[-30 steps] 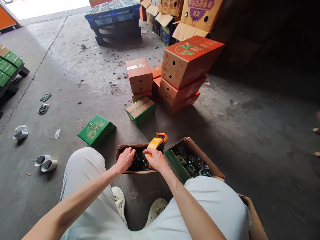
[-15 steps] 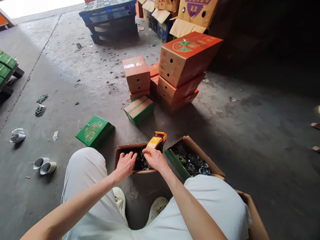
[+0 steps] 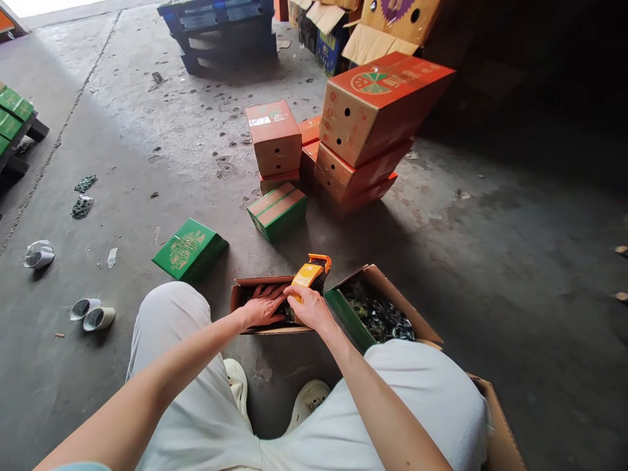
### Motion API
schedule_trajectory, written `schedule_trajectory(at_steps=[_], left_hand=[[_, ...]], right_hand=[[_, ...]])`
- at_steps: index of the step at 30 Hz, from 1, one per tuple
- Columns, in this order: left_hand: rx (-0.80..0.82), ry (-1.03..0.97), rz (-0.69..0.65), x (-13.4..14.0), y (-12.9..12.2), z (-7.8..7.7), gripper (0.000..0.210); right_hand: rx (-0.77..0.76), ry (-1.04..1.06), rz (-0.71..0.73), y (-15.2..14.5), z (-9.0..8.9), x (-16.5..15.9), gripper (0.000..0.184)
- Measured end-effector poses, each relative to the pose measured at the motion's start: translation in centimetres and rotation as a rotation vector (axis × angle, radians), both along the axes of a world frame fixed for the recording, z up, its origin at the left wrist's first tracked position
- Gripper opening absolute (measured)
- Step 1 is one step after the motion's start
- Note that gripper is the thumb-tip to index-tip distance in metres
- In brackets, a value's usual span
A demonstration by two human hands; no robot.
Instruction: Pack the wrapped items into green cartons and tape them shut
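Observation:
Between my knees on the floor stands an open cardboard box (image 3: 275,331) with dark, shiny contents. My left hand (image 3: 266,305) lies inside it with the fingers stretched flat over the contents. In my right hand (image 3: 310,307) is an orange tape dispenser (image 3: 307,275), held above the right end of the box. My right fingers are closed round it; its far side is partly hidden. Just right of it, a second open box (image 3: 350,320) with a green side holds dark, glossy plastic-wrapped things.
Two closed green boxes (image 3: 190,250) lie ahead. Stacked orange boxes (image 3: 377,111) stand behind them, and a blue pallet (image 3: 220,29) is farther back. Tape rolls (image 3: 99,318) and scraps lie at left. Another cardboard box (image 3: 500,425) sits by my right knee.
My left hand has moved right and deeper into the box, from its left edge to flat over the contents. My right hand still holds the tape dispenser. The view has shifted slightly.

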State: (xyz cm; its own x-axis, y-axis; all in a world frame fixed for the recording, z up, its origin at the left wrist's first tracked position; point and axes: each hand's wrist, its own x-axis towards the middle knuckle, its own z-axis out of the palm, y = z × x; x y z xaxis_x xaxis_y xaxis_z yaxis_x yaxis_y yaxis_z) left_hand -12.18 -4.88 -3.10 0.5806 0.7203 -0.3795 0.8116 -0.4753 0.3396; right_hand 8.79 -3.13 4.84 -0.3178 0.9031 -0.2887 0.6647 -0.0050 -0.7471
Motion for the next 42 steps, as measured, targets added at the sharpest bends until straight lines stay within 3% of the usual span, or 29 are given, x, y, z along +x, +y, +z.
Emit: schedule_trajectory(at_steps=[4,9,13,19,23,27,32,37,42], left_hand=[[0.061,-0.039,0.006,-0.1,-0.5,1.0,0.066],[0.206,-0.111,0.016,0.6,-0.6,2.4,0.038],[0.103,-0.145,-0.076,0.9,-0.7,2.5,0.031],[-0.055,-0.027,-0.147,1.2,-0.9,1.5,0.037],[-0.12,-0.127,-0.23,1.0,-0.6,1.6,0.033],[-0.083,-0.209,-0.301,1.0,-0.2,2.0,0.028],[-0.081,-0.197,-0.268,-0.9,-0.5,3.0,0.032],[-0.121,-0.245,-0.275,-4.6,-1.0,3.6,0.018],[-0.201,-0.16,-0.273,-3.9,-0.7,3.4,0.017]], right_hand=[[0.006,0.005,0.003,-0.2,0.2,-0.1,0.027],[0.006,0.009,-0.015,-0.4,0.0,-0.1,0.026],[-0.014,0.031,0.002,-0.3,-0.2,0.1,0.027],[-0.019,0.052,-0.011,-0.2,-0.3,0.2,0.028],[-0.03,0.024,-0.008,-0.2,0.0,0.2,0.028],[-0.024,0.026,-0.003,-0.1,0.2,0.3,0.028],[-0.032,0.059,0.004,0.1,-0.1,0.5,0.028],[-0.051,0.102,0.015,0.1,-0.2,0.7,0.029],[-0.055,0.099,-0.009,0.2,0.1,0.7,0.028]])
